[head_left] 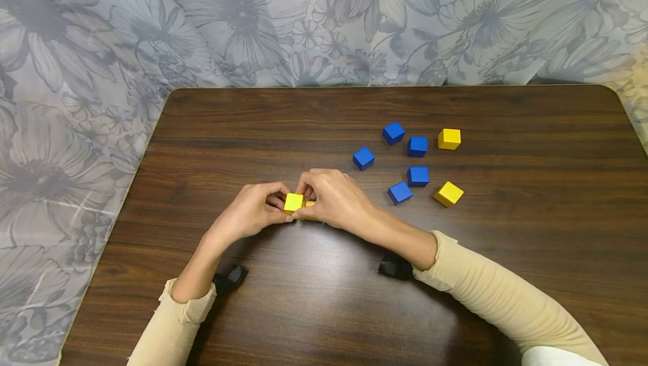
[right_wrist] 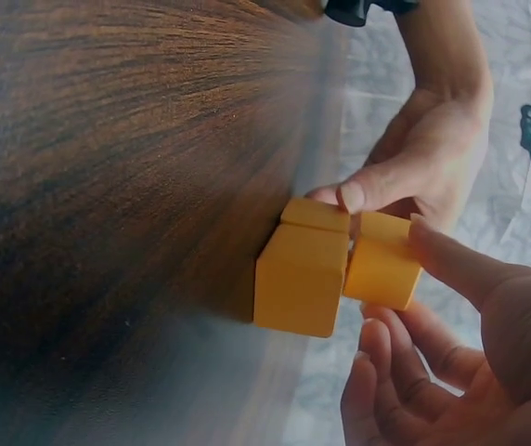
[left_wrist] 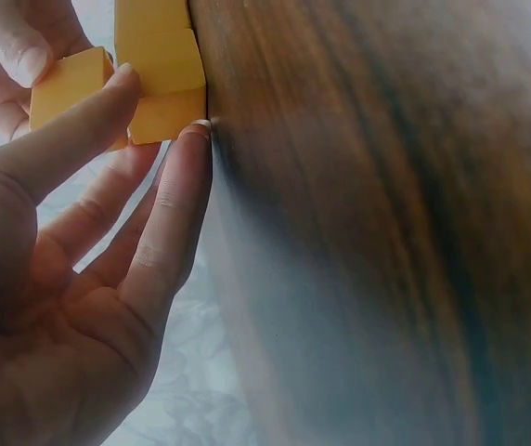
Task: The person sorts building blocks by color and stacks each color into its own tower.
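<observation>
Two yellow cubes sit side by side on the table, a right one (right_wrist: 298, 288) and a left one (left_wrist: 165, 70). My right hand (head_left: 336, 200) pinches a third yellow cube (head_left: 294, 202) between thumb and fingers, close over the left cube of the pair. With its thumb and fingertips, my left hand (head_left: 253, 208) holds the left cube at its sides; one fingertip is low by the tabletop in the left wrist view. From the head view, the right hand hides much of the lower pair.
Several blue cubes (head_left: 417, 176) are scattered right of my hands on the dark wooden table (head_left: 243, 130). Beyond them lie two more yellow cubes, one farther back (head_left: 449, 139) and one nearer (head_left: 449, 194). A floral curtain (head_left: 304, 23) hangs behind the table's far edge.
</observation>
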### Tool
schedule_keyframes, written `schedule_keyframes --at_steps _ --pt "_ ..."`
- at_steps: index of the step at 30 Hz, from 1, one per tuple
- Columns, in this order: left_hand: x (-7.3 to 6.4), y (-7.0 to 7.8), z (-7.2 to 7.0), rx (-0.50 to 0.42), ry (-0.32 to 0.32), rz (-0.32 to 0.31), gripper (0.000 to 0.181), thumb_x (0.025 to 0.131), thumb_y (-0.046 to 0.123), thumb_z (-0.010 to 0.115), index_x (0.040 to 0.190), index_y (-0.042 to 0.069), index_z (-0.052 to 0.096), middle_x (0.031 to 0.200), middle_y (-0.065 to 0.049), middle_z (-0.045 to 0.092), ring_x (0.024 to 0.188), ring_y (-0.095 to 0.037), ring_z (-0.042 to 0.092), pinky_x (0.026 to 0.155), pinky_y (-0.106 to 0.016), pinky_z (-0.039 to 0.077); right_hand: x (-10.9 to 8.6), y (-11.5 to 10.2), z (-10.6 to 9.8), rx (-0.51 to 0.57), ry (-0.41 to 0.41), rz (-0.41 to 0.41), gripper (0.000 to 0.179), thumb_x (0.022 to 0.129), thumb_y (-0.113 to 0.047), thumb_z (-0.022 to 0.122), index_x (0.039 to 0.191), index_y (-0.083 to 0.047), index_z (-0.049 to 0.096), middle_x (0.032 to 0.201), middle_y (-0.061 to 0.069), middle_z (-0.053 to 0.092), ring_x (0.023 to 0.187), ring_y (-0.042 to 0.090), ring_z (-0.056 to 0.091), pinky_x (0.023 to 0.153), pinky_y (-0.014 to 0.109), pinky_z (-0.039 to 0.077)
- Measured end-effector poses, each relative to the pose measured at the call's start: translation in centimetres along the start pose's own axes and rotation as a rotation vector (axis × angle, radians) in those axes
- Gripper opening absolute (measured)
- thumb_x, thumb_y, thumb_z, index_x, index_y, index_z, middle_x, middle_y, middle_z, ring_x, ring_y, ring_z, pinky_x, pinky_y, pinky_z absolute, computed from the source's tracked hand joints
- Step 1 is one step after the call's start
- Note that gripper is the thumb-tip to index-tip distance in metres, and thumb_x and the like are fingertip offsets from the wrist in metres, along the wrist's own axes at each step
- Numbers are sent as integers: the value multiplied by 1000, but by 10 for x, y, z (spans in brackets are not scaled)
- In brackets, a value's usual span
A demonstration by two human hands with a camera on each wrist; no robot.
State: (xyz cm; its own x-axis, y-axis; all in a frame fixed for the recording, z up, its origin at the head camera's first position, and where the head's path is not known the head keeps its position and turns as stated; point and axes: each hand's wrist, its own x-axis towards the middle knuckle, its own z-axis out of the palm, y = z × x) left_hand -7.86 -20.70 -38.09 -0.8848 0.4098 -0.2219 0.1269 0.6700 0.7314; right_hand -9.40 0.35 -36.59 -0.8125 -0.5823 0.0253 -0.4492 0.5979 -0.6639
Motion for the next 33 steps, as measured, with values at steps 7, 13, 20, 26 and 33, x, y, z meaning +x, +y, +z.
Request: schedule_keyframes --at_steps 7,13,20,26,33 --pt "-1 -1 1 -6 1 17 28 79 11 85 102 12 70 92 -1 70 83 -11 69 72 -23 58 -1 -1 1 -5 12 3 32 71 -29 91 89 -14 70 86 -4 67 77 10 65 63 23 51" --pt "-2 -1 1 -2 -3 28 30 79 11 85 104 11 70 93 -1 69 83 -11 68 71 -22 58 -1 -3 1 -49 13 3 32 72 -32 91 90 -15 70 86 -4 67 75 7 62 62 24 50" --pt "-1 -3 2 -24 -7 76 32 80 9 84 108 9 69 97 -3 69 86 -13 69 73 -22 58 -2 -3 1 -66 7 2 32 73 -32 90 90 -16 69 86 -4 66 74 7 60 60 24 50" --pt "-2 -4 2 -34 -4 90 33 80 7 84 109 8 69 99 -4 70 86 -13 68 73 -22 58 -2 -3 2 -72 12 -10 32 73 -32 90 91 -15 69 87 -4 66 76 7 61 61 24 51" --pt "-2 -3 2 -27 6 91 31 79 8 85 106 11 70 97 -3 70 85 -13 68 73 -23 58 -4 0 2 -53 23 -35 34 72 -33 91 93 -15 70 87 -5 66 78 9 63 63 25 51"
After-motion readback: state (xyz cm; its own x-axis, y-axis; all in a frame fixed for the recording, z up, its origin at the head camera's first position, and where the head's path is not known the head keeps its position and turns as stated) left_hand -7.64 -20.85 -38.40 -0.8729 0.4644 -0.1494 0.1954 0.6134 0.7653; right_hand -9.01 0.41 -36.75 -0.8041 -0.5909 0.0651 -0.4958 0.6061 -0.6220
